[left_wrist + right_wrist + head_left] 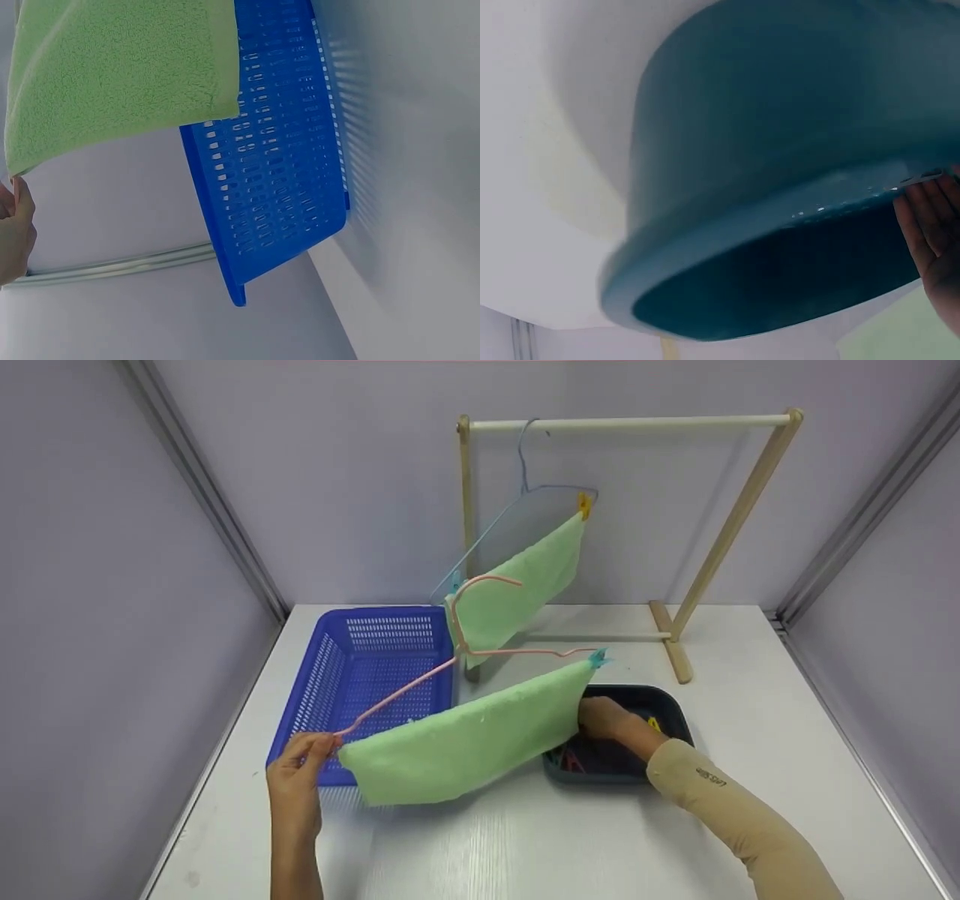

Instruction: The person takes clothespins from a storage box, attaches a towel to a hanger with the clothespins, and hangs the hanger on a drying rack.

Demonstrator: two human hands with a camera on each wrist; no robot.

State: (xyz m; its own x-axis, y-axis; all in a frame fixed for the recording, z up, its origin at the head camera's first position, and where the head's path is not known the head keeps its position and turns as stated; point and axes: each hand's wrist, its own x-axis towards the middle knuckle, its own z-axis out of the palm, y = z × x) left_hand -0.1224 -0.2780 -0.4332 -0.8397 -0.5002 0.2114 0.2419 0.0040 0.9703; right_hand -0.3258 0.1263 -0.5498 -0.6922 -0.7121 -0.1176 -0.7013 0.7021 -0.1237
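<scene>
My left hand point(298, 769) pinches the left end of a pink hanger point(405, 687) together with a corner of a light green towel point(472, 739). The left wrist view shows the fingertips at that corner. A teal clothespin point(598, 658) fastens the towel's other top corner to the hanger. My right hand point(606, 720) reaches into a dark green basin point(667, 705) holding clothespins, a yellow clothespin point(654, 724) and a red clothespin point(571, 761) among them. In the right wrist view its fingers point(930, 221) look fairly straight at the rim; their tips are partly hidden.
A blue perforated basket point(300, 705) stands on the left of the white table point(465, 855). Behind, a wooden rack point(739, 525) bears a blue hanger point(491, 521) with another green towel point(525, 577), held by a yellow clip point(585, 505) and a blue clip point(456, 580).
</scene>
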